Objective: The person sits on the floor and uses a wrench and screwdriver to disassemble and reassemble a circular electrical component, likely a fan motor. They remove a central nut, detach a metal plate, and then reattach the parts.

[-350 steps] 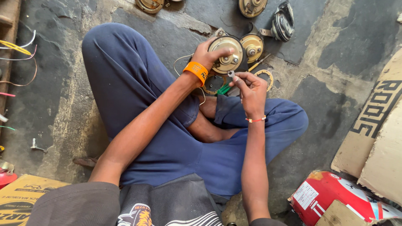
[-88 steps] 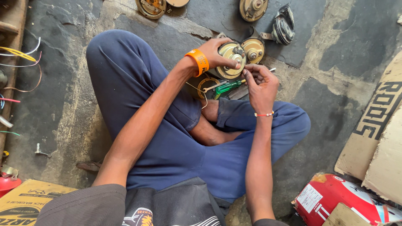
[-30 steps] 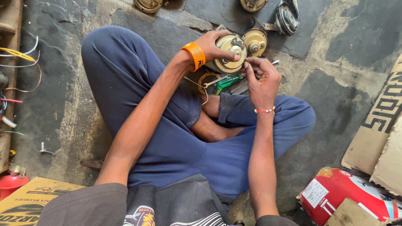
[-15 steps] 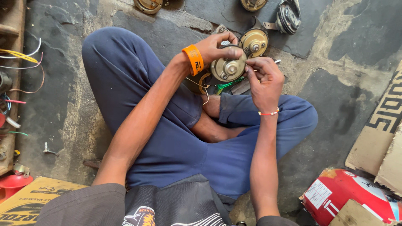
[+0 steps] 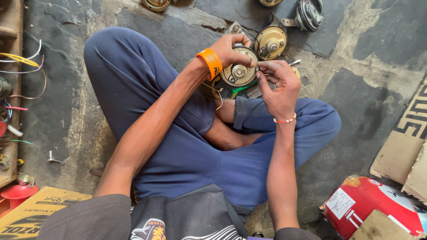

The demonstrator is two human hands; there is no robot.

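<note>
While the person sits cross-legged on the concrete floor (image 5: 351, 40), both hands meet above the crossed ankles.

Item 1: left hand (image 5: 231, 50), orange wristband (image 5: 210, 63) at the wrist, clenched around the rim of a round brass-coloured horn (image 5: 239, 72), a disc-shaped metal unit with a small central hub facing up. Held tilted, just above the lap.

Item 2: right hand (image 5: 278, 84), beaded bracelet (image 5: 284, 120) at the wrist, fingertips pinched together at the right edge of the held horn, touching it. Whatever small part sits between the fingertips is too small to tell.

Item 3: green-handled tool (image 5: 238, 90), lying under the held horn, partly hidden by it.

Item 4: thin wire (image 5: 219, 98), trailing from below the horn over the blue trouser leg (image 5: 147, 89).

Item 5: second horn disc (image 5: 270, 42), same kind, flat on the floor just beyond the hands.

Item 6: dark ribbed horn (image 5: 310, 13), on the floor at upper right, near the second disc.

Item 7: two further brass discs at the top edge, one (image 5: 155, 4) at left, one (image 5: 270, 2) at right, both cut off.

Item 8: loose coloured wires (image 5: 22, 60), on a wooden shelf at far left.

Item 9: red funnel-shaped part (image 5: 18, 195), lower left, beside a yellow cardboard box (image 5: 40, 213).

Item 10: red cylindrical can (image 5: 373, 204), lower right, lying on its side, by cardboard sheets (image 5: 409, 138).
</note>
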